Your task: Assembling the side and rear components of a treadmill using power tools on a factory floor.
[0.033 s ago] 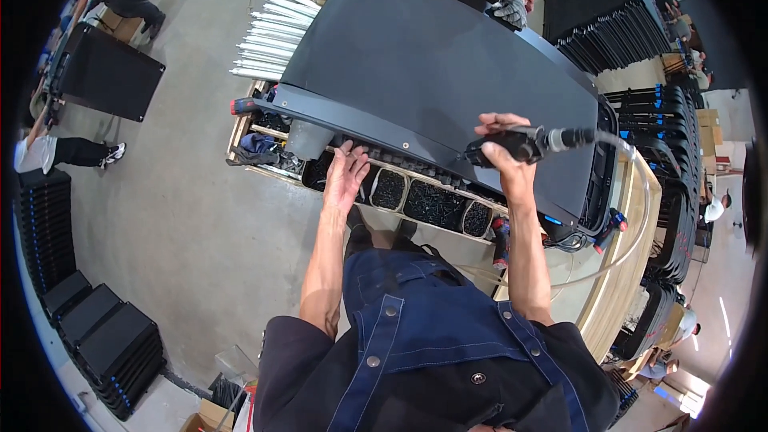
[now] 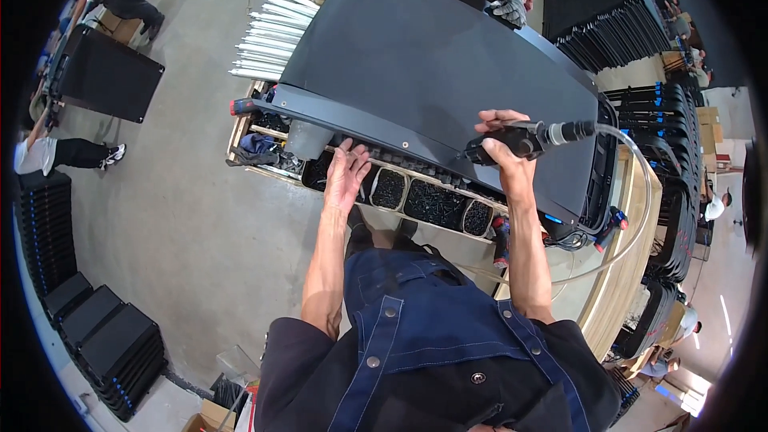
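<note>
My right hand (image 2: 512, 140) is wrapped round a black pneumatic screwdriver (image 2: 524, 144) with a clear air hose (image 2: 642, 184) at its rear. The driver lies nearly level, its tip at the near side rail (image 2: 360, 130) of a large dark flat panel (image 2: 424, 56). Whether a screw is under the tip is too small to tell. My left hand (image 2: 348, 176) is palm up with its fingers apart at the panel's near edge, left of the driver. Its fingertips are partly hidden by the rail. Two round fasteners show on the rail.
Below the near edge, bins of black screws (image 2: 436, 204) sit in a wooden tray. A grey cup (image 2: 308, 140) stands left of my left hand. Red-and-black power tools (image 2: 612, 230) flank the panel. White rods (image 2: 276, 32) lie left. Across the panel are a co-worker's gloved hands (image 2: 512, 8).
The clear air hose has shifted slightly outward. The screwdriver and both hands stay almost where they were.
</note>
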Tool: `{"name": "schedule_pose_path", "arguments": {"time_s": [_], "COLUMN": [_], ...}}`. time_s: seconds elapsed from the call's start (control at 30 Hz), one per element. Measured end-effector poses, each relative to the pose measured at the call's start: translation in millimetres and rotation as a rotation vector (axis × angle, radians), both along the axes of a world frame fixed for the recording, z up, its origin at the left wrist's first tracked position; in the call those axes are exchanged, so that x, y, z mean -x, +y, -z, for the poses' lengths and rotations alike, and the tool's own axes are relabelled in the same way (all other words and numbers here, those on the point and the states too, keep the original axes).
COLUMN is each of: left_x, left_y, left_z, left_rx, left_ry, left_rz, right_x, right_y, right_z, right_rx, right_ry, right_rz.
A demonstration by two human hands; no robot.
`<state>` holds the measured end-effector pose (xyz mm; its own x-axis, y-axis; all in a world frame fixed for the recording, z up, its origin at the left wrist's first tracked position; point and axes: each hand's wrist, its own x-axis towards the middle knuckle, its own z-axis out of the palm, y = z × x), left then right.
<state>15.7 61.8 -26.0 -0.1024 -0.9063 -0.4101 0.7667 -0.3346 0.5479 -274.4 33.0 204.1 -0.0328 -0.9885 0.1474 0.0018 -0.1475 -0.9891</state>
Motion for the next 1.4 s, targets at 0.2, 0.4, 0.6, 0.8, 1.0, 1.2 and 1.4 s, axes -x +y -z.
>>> {"name": "schedule_pose_path", "arguments": {"time_s": [0.2,0.4,0.6,0.8,1.0,1.2,1.4], "left_x": [37,52,43,40,38,40,36], "left_y": [-49,-56,-57,-55,-54,-64,-74], "left_z": [-70,-81,-73,-65,-63,-73,-72], "left_rx": [-0.076,0.074,0.095,0.095,0.088,-0.041,-0.062], "left_ry": [0.027,-0.087,-0.041,0.016,0.012,0.057,0.038], "left_rz": [-0.251,-0.316,-0.281,-0.247,-0.225,-0.291,-0.441], "right_x": [-6,18,13,19,23,21,15], "right_y": [3,15,8,13,10,10,13], "right_z": [1,7,5,7,7,4,5], "right_rx": [-0.005,-0.027,-0.073,-0.061,-0.073,-0.079,-0.096], "right_ry": [0.015,0.259,0.102,0.052,0.033,0.028,-0.011], "right_rz": [-0.041,-0.067,-0.087,-0.131,-0.168,-0.16,-0.136]}}
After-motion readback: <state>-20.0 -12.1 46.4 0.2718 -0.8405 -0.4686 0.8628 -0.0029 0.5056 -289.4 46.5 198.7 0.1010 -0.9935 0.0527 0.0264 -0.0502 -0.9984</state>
